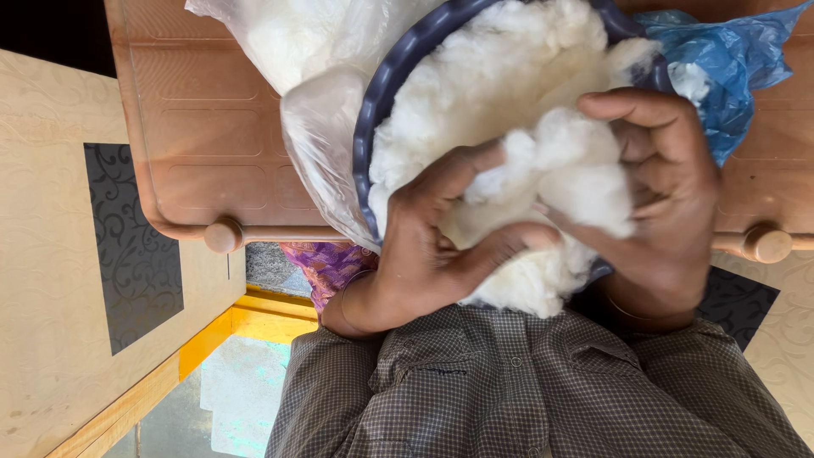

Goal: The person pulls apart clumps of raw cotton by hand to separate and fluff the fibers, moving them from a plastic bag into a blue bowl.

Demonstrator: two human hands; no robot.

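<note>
We see the left hand [424, 254] and the right hand [661, 187] meeting over a dark blue round plastic basin [381, 93] heaped with loose white fluffy cotton [492, 76]. Both hands hold one soft white clump of cotton [568, 170] between them, at the near side of the basin, resting against the heap. The left grip is closed on the clump, thumb underneath and fingers curled over its left edge; the right grip is clenched around the clump's right side, fingers hooked over the top. The basin sits on a brown moulded plastic surface [203, 127] with rounded knobs at its near edge. A clear plastic bag holding more white stuffing [314, 51] lies against the basin's left rim, and a crumpled blue plastic bag [738, 59] lies just beside its right rim. Below the hands we see a checked grey shirt [509, 390], and beside the left wrist a patch of purple patterned cloth [326, 263]. Cream patterned floor tiles [51, 280] lie to the left.
</note>
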